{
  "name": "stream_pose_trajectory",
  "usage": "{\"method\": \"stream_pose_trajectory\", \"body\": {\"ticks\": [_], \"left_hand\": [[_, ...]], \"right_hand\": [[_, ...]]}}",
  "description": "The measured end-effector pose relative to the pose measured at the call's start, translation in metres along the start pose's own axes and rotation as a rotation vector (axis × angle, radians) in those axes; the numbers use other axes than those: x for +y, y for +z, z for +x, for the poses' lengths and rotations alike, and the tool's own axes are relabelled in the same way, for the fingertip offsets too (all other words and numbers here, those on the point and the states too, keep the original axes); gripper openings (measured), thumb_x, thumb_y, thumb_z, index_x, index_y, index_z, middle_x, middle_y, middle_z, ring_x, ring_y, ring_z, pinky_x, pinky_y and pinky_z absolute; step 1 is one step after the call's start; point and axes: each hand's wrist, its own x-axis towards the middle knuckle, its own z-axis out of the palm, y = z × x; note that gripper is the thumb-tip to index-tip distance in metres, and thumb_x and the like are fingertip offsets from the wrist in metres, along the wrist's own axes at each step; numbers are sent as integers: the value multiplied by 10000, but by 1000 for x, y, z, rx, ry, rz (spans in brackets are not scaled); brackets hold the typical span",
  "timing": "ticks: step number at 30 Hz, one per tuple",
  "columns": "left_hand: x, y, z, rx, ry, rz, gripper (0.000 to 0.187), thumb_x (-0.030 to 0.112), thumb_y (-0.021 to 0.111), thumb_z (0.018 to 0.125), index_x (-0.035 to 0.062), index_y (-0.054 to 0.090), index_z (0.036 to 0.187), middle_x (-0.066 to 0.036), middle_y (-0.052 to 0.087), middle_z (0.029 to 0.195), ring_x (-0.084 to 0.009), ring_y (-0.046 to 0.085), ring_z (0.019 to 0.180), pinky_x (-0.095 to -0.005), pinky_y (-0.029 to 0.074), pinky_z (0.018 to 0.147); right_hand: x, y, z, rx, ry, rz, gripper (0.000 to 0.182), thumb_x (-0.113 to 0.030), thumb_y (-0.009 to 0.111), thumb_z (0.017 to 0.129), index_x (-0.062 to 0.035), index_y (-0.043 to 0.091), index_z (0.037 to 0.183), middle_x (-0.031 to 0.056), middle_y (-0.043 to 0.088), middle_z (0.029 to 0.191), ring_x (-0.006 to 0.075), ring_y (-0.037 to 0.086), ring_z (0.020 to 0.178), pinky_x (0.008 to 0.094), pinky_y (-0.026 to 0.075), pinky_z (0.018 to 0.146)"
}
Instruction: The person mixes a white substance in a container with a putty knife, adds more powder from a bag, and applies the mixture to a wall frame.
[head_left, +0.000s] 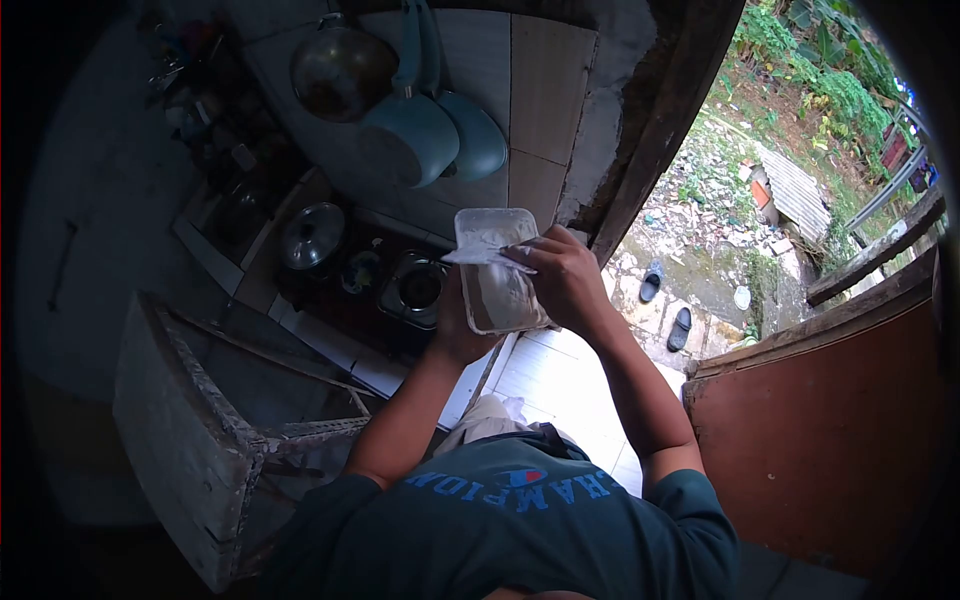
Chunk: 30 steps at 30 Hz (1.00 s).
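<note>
A clear plastic container (488, 222), rectangular with rounded corners, is tilted up in front of my chest. My left hand (463, 328) supports it from the left and below, fingers partly hidden behind its wall. Above the container's opening, my right hand (566, 272) is closed with its fingertips on a thin white sheet (474, 252), like a tissue or cloth. One end of the sheet sticks out past the left rim. Whitish smears show on the container's inside.
A stove (395, 295) stands beyond my left hand, with a lidded pot (313, 236) on it. Pale blue pans (415, 140) and a wok (342, 70) hang on the wall. A worn wooden frame (190, 430) is at left. Dark slippers (679, 329) lie outside the doorway, right.
</note>
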Motion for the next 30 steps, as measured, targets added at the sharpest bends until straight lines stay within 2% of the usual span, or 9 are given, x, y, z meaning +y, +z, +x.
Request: {"method": "stream_pose_trajectory", "body": {"ticks": [2, 10, 13, 15, 18, 25, 26, 27, 30], "left_hand": [[-9, -6, 0, 38, -221, -887, 567, 293, 610, 972, 28, 401, 1428, -166, 506, 1395, -299, 547, 1275, -469, 500, 1036], [-4, -16, -11, 7, 43, 6, 611, 488, 366, 1048, 60, 381, 1483, -179, 504, 1417, -334, 565, 1265, -509, 493, 1054], [-4, -16, -8, -11, -13, -257, 627, 520, 360, 1046, 75, 391, 1487, -158, 502, 1434, -328, 539, 1295, -533, 452, 1076], [-5, -21, -6, 29, -313, -1068, 648, 557, 348, 1039, 96, 399, 1492, -134, 505, 1444, -319, 523, 1313, -530, 424, 1089], [0, -19, -6, -14, -14, -320, 667, 579, 352, 1031, 110, 389, 1504, -128, 503, 1449, -312, 521, 1314, -507, 425, 1095], [-17, -31, 0, 75, -147, -868, 659, 583, 342, 1033, 126, 386, 1507, -124, 504, 1445, -317, 520, 1314, -511, 424, 1098], [4, -8, 0, 47, 279, 1, 571, 454, 506, 1017, 78, 437, 1441, -124, 561, 1339, -286, 573, 1233, -464, 488, 1021], [-2, -8, 0, 52, 270, -10, 571, 454, 506, 1017, 78, 437, 1441, -124, 561, 1339, -286, 573, 1233, -464, 488, 1021], [-11, -13, 11, 150, -286, -911, 609, 549, 398, 1029, 99, 464, 1433, -103, 572, 1329, -258, 572, 1219, -439, 459, 1054]], "right_hand": [[-4, -2, -4, -142, -1, 15, 299, -42, 679, 769, -113, 767, 1046, 54, 711, 905, 255, 616, 864, 368, 551, 772], [10, -39, 6, -318, 32, 191, 203, -115, 670, 855, -122, 783, 1023, 58, 712, 848, 252, 619, 858, 384, 534, 769], [19, -23, 10, -142, -6, 84, 242, -48, 679, 803, -107, 779, 1015, 63, 711, 866, 252, 619, 827, 377, 535, 735], [18, -12, 8, -29, -24, 0, 272, 3, 690, 764, -90, 778, 1004, 78, 708, 871, 251, 622, 803, 369, 538, 713], [-1, -3, -12, -227, -56, -78, 299, -50, 621, 804, -140, 755, 1057, 21, 717, 944, 226, 607, 911, 357, 553, 746], [-9, -18, -16, -147, 32, 109, 301, -18, 665, 754, -113, 743, 1029, 44, 684, 867, 251, 606, 846, 377, 540, 725], [-7, -16, -13, -63, 34, 114, 312, -4, 682, 734, -104, 744, 1023, 49, 680, 861, 255, 605, 843, 381, 532, 721], [-9, -20, -8, -63, 77, 33, 309, -27, 676, 747, -95, 740, 1042, 56, 686, 876, 267, 605, 842, 385, 533, 730], [4, -12, -14, -24, 51, -36, 217, -23, 669, 823, -71, 744, 1021, 94, 672, 806, 279, 602, 824, 374, 512, 710]]}}
